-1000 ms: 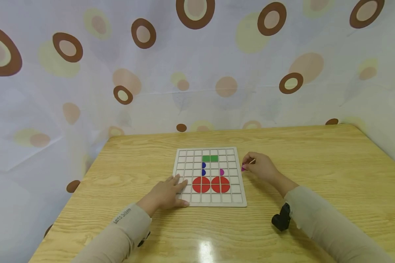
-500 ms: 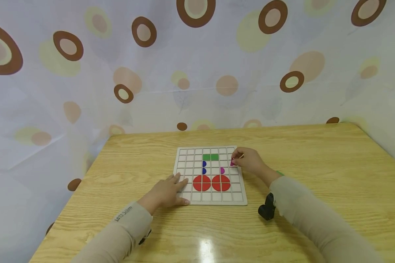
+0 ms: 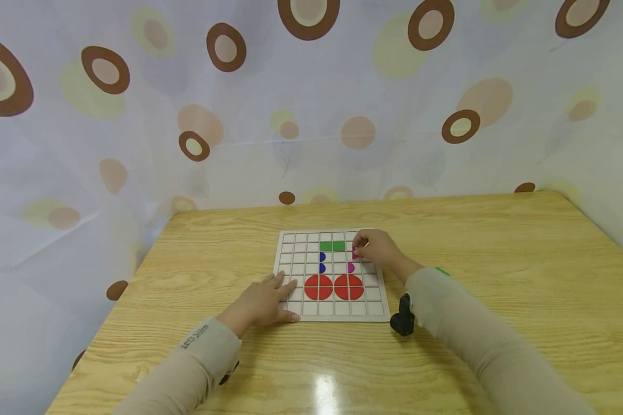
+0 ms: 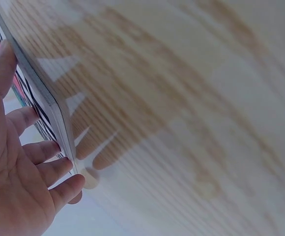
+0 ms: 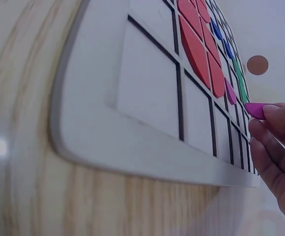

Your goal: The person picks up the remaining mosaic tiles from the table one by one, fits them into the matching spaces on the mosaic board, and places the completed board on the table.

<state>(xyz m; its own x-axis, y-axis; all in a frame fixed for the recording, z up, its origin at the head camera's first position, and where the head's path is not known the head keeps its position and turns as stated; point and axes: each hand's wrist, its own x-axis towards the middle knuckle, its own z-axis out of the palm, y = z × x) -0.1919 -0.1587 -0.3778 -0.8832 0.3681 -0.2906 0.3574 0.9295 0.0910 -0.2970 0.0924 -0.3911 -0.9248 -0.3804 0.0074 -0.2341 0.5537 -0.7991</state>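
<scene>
A white grid board lies on the table. My right hand pinches a small magenta half-round piece between thumb and finger, close over the board's right side. Below it a matching magenta half-round sits in a cell. My left hand rests spread on the board's lower left edge, fingers extended. On the grid, red quarter pieces form two circles. Two blue half-rounds stand in one column, and two green squares lie side by side near the top.
A wooden table carries the board. A green piece shows beside the right sleeve. Behind the table hangs a patterned cloth. A black wrist camera juts from the right sleeve.
My right hand has moved left with the magenta half-round, from the table beside the board to above the grid. The green piece by the sleeve has come into view. My left hand stays put.
</scene>
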